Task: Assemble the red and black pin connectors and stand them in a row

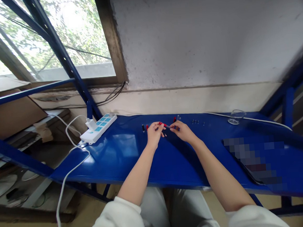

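Note:
My left hand point(154, 133) and my right hand point(183, 131) meet over the far part of a blue metal table point(123, 154). Both are closed in a pinch around a small red and black part point(165, 125) held between them. More small red and black parts point(144, 127) stand upright just left of my left hand. Another couple of parts point(176, 118) stand behind my right hand. A row of tiny dark pieces point(198, 122) lies to the right.
A white power strip point(99, 127) with a white cable point(67, 176) lies at the table's back left. A clear glass dish point(235, 117) sits at the back right. A blurred flat object point(257, 159) lies on the right. Blue frame bars point(57, 47), a window and a wall surround the table.

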Demonstrator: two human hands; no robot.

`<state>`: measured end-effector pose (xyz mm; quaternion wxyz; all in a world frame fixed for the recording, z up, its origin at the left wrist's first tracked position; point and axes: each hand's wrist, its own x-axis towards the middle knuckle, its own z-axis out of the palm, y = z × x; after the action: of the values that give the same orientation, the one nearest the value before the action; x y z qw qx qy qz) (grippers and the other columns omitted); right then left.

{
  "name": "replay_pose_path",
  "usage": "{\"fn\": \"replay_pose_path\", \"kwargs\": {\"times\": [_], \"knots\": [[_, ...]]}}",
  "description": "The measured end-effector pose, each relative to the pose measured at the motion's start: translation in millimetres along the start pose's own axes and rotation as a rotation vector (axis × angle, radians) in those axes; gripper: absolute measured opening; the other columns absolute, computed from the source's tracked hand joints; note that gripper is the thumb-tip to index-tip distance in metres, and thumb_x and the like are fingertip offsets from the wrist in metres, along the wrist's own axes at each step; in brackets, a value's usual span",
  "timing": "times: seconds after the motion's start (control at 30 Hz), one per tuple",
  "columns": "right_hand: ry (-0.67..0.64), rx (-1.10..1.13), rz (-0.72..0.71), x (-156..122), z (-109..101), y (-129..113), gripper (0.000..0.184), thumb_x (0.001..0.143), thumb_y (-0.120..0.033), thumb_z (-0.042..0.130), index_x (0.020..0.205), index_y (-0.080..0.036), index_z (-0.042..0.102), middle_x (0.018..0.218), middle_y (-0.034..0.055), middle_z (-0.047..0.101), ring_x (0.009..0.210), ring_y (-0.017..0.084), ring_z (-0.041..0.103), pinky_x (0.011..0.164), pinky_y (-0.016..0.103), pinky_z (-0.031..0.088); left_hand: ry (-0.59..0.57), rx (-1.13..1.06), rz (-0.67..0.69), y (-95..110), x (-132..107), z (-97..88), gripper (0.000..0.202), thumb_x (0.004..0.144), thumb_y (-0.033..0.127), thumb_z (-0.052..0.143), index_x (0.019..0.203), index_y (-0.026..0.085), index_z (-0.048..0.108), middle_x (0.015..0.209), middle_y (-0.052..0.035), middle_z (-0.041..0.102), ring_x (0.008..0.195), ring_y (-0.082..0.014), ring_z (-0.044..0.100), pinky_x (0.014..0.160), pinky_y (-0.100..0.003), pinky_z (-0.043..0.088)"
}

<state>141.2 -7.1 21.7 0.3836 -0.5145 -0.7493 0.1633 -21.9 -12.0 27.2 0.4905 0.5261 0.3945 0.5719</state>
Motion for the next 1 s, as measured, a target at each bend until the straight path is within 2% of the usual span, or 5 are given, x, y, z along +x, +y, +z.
{"fn": "replay_pose_path", "kwargs": {"times": [0.13, 0.3, 0.43, 0.7, 1.0], "knots": [[-0.067, -0.209, 0.221, -1, -8, 17, 0.009, 0.071, -0.019, 0.056, 0.078, -0.017, 0.061, 0.072, 0.0029, 0.059, 0.063, 0.012, 0.052, 0.061, 0.024, 0.039, 0.114, 0.041, 0.031, -2, 1, -2.5, 0.029, 0.074, 0.038, 0.058, 0.086, 0.013, 0.052, 0.070, -0.0013, 0.061, 0.035, -0.0029, 0.044, 0.037, -0.018, 0.034], [0.034, -0.278, 0.409, -1, -11, 33, 0.007, 0.072, -0.020, 0.055, 0.078, -0.017, 0.058, 0.073, 0.0030, 0.062, 0.067, 0.013, 0.055, 0.060, 0.023, 0.036, 0.061, 0.096, 0.057, -2, 0, 0.1, 0.025, 0.074, 0.037, 0.058, 0.083, 0.014, 0.053, 0.073, -0.0020, 0.062, 0.037, -0.0031, 0.045, 0.041, -0.019, 0.038], [0.131, -0.313, 0.449, -1, -6, 37, 0.011, 0.075, -0.025, 0.053, 0.082, -0.019, 0.058, 0.078, 0.0031, 0.063, 0.073, 0.015, 0.057, 0.060, 0.023, 0.034, 0.031, 0.151, 0.056, -9, -1, 4.8, 0.024, 0.073, 0.036, 0.058, 0.082, 0.014, 0.054, 0.073, -0.0029, 0.062, 0.042, -0.0046, 0.048, 0.044, -0.019, 0.039], [0.125, -0.323, 0.462, 4, 5, 47, 0.018, 0.075, -0.031, 0.052, 0.084, -0.019, 0.061, 0.077, 0.0031, 0.064, 0.075, 0.017, 0.058, 0.058, 0.024, 0.035, -0.088, 0.516, 0.159, -22, -3, 19.6, 0.017, 0.071, 0.032, 0.059, 0.074, 0.016, 0.060, 0.065, -0.0010, 0.060, 0.055, -0.0095, 0.050, 0.055, -0.023, 0.040], [0.116, -0.350, 0.466, 5, 5, 47, 0.020, 0.075, -0.030, 0.052, 0.088, -0.020, 0.063, 0.078, 0.0042, 0.065, 0.076, 0.017, 0.060, 0.059, 0.024, 0.036, -0.063, 0.734, 0.199, -35, 31, 44.3, 0.007, 0.070, 0.022, 0.059, 0.074, 0.017, 0.061, 0.070, -0.0028, 0.061, 0.065, -0.0138, 0.053, 0.064, -0.027, 0.042]]}}
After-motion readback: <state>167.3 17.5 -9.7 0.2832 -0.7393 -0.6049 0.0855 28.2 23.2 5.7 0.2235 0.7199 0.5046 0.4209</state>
